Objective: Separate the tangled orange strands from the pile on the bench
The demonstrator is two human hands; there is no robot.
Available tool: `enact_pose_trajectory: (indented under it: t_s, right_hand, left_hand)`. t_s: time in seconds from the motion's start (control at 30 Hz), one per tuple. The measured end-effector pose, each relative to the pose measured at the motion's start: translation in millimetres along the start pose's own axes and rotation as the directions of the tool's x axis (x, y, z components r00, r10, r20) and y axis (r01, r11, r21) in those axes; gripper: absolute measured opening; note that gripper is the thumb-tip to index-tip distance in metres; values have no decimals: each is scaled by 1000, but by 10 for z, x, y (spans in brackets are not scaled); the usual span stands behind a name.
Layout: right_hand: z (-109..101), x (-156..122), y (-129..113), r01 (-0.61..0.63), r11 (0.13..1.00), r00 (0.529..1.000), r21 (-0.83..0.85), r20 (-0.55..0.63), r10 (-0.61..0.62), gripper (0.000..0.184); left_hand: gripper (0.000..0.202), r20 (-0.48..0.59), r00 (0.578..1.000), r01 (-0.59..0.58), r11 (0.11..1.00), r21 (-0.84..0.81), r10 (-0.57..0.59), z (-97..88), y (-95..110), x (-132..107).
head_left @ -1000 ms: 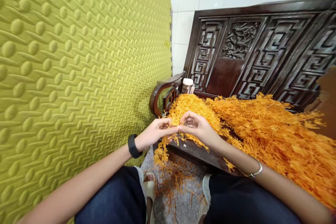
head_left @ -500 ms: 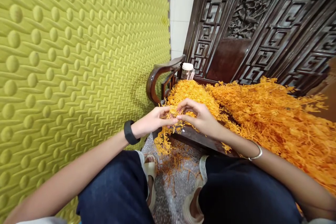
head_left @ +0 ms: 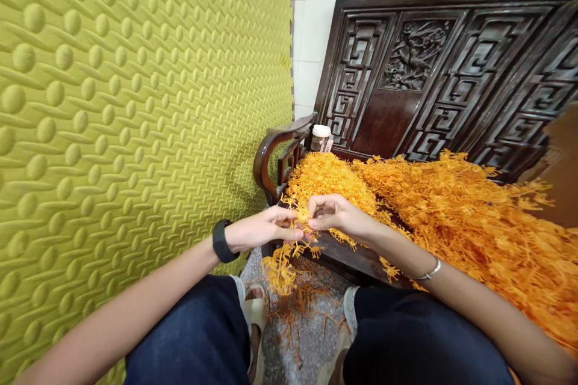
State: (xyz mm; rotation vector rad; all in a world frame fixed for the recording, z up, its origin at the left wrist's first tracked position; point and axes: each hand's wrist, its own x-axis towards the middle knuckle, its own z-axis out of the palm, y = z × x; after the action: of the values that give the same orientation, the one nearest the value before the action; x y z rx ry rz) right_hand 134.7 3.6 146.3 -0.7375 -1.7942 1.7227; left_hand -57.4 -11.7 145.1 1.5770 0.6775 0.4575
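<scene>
Both hands meet over the front edge of the dark wooden bench, with a sprig of orange branching plastic foliage (head_left: 279, 272) between them. My left hand (head_left: 270, 227), with a black band on its wrist, grips the sprig between thumb and fingers, and part of it hangs below. My right hand (head_left: 335, 215), a silver bangle on its forearm, is pinched at the sprig's upper part. Its fingertips touch the orange strands; the exact piece pinched is too small to make out. Right behind the hands lies a heap of loose orange pieces (head_left: 332, 177).
A larger pile of orange foliage (head_left: 474, 222) covers the bench to the right. Beside the curved armrest (head_left: 262, 162) stands a white-lidded cup (head_left: 321, 138). The carved backrest (head_left: 383, 114) rises behind. Orange scraps (head_left: 298, 307) litter the speckled floor. A yellow-green foam mat (head_left: 135, 132) fills the left.
My right hand's fingers have closed into a tighter pinch at the sprig. The whole scene sits lower in view as the head has tilted up slightly. My left hand keeps its grip.
</scene>
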Motion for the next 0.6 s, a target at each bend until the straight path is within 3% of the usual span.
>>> enact_pose_trajectory:
  t_s: [0.2, 0.3, 0.4, 0.6]
  right_hand:
    - [-5, 24, 87, -28, 972, 997, 232, 71, 11, 21]
    - [-16, 35, 76, -47, 946, 995, 321, 99, 16, 30]
    - [-22, 26, 49, -64, 932, 990, 356, 139, 15, 39]
    - [-13, -6, 82, -73, 933, 981, 353, 193, 4, 38]
  left_hand:
    - [17, 6, 1000, -4, 1000, 26, 4, -3, 63, -18]
    - [13, -3, 1000, -15, 1000, -9, 15, 17, 86, 8]
    - [12, 19, 1000, -17, 999, -35, 18, 29, 97, 25]
    - [10, 59, 998, -12, 1000, -19, 13, 8, 86, 3]
